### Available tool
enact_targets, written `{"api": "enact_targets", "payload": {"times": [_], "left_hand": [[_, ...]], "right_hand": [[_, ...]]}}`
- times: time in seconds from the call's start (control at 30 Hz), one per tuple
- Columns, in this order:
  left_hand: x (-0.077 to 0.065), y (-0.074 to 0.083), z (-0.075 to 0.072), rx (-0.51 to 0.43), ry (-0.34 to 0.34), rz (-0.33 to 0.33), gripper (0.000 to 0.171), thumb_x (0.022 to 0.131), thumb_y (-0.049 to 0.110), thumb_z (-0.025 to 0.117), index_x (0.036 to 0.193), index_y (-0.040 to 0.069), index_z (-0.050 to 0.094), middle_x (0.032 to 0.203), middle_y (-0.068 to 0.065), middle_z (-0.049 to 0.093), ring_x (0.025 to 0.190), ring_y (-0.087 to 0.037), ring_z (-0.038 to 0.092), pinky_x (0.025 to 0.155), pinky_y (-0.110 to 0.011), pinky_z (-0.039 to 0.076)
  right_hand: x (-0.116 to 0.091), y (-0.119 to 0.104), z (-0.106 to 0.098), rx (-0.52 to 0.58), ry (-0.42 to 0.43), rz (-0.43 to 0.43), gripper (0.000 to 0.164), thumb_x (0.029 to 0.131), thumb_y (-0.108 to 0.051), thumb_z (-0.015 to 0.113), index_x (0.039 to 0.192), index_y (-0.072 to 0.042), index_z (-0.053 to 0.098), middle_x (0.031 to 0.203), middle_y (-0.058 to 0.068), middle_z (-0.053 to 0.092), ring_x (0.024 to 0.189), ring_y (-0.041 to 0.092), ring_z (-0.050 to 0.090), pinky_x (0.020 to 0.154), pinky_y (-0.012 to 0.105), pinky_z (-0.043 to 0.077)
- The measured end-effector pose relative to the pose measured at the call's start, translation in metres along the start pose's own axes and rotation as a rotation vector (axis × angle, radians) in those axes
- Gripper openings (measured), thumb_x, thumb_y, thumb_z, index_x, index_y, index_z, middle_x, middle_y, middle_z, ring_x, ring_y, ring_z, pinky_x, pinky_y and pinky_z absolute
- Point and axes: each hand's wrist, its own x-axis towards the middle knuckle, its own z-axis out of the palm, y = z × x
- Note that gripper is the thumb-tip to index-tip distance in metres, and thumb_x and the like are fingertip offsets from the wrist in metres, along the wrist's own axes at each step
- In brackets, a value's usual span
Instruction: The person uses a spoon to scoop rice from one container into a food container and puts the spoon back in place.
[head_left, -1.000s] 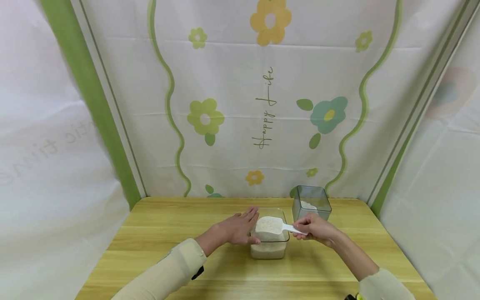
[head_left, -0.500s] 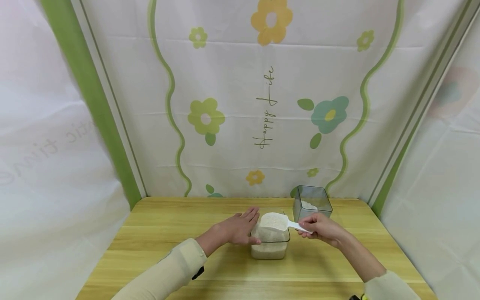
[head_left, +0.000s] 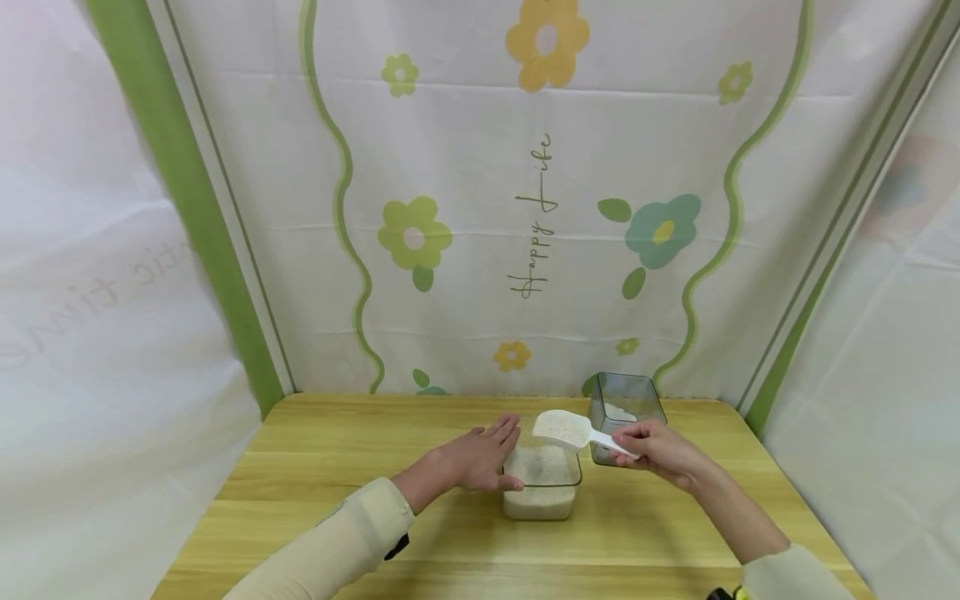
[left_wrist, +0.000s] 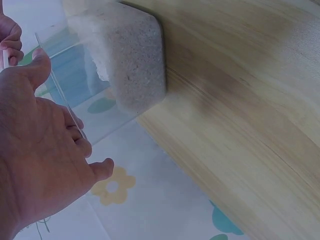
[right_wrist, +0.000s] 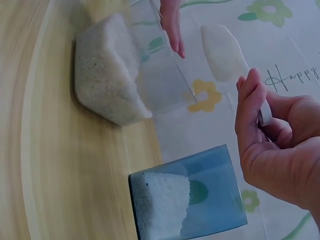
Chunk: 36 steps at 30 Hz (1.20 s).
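Note:
My right hand [head_left: 660, 452] pinches the handle of a white scoop [head_left: 567, 429] filled with pale grains that look like rice. The scoop is held above the back right of a clear square container [head_left: 543, 485]. My left hand [head_left: 474, 460] rests along that container's left rim, fingers straight and thumb at the front corner. In the left wrist view, the fingers [left_wrist: 82, 145] lie against the clear wall. Pale grains [right_wrist: 107, 70] fill the container's lower part, their surface sloping. A tinted grey-blue square container [right_wrist: 215, 195] with white grains in its bottom stands behind my right hand.
Both containers stand on a wooden table [head_left: 337, 450]. A white curtain [head_left: 450, 150] with printed flowers hangs behind its back edge. More white fabric [head_left: 97, 333] closes off the left side, and another panel [head_left: 870, 392] the right.
My right hand has lifted the loaded scoop up and rightward, from over the middle of the clear container toward the tinted one. My left hand has stayed at the clear rim.

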Motion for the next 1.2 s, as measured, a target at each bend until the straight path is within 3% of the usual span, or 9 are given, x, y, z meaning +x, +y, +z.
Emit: {"api": "enact_targets", "payload": {"times": [0.2, 0.43, 0.87, 1.2], "left_hand": [[0.000, 0.000, -0.001, -0.002, -0.007, -0.003, 0.089, 0.098, 0.069, 0.035, 0.162, 0.010, 0.013, 0.170, -0.005, 0.001, 0.157, -0.020, 0.004, 0.121, -0.043, 0.029], [0.001, 0.000, 0.001, -0.017, -0.012, -0.013, 0.088, 0.099, 0.066, 0.038, 0.162, 0.010, 0.013, 0.170, -0.004, 0.000, 0.157, -0.019, 0.002, 0.122, -0.044, 0.028], [0.001, 0.002, 0.001, -0.034, -0.013, -0.023, 0.088, 0.099, 0.065, 0.040, 0.162, 0.011, 0.012, 0.170, -0.004, 0.000, 0.157, -0.018, 0.002, 0.122, -0.044, 0.027], [0.000, 0.003, 0.000, -0.040, -0.004, -0.023, 0.087, 0.099, 0.064, 0.041, 0.162, 0.010, 0.014, 0.170, -0.004, 0.001, 0.157, -0.018, 0.003, 0.122, -0.043, 0.027]], "right_hand": [[-0.006, -0.003, -0.013, -0.011, 0.036, -0.004, 0.031, 0.104, -0.011, 0.051, 0.121, 0.012, 0.062, 0.091, 0.002, 0.072, 0.080, 0.003, 0.067, 0.071, 0.014, 0.055], [-0.015, -0.006, -0.030, 0.047, 0.075, -0.003, 0.020, 0.104, -0.011, 0.052, 0.109, -0.006, 0.071, 0.090, 0.000, 0.073, 0.080, 0.003, 0.069, 0.071, 0.013, 0.054], [-0.028, -0.006, -0.060, 0.167, 0.152, -0.043, 0.028, 0.106, -0.009, 0.048, 0.099, -0.019, 0.073, 0.094, 0.000, 0.074, 0.086, 0.005, 0.071, 0.073, 0.014, 0.055], [-0.032, -0.002, -0.074, 0.157, 0.251, -0.031, 0.023, 0.104, -0.007, 0.051, 0.106, -0.014, 0.072, 0.099, 0.002, 0.075, 0.092, 0.007, 0.073, 0.079, 0.019, 0.057]]}}
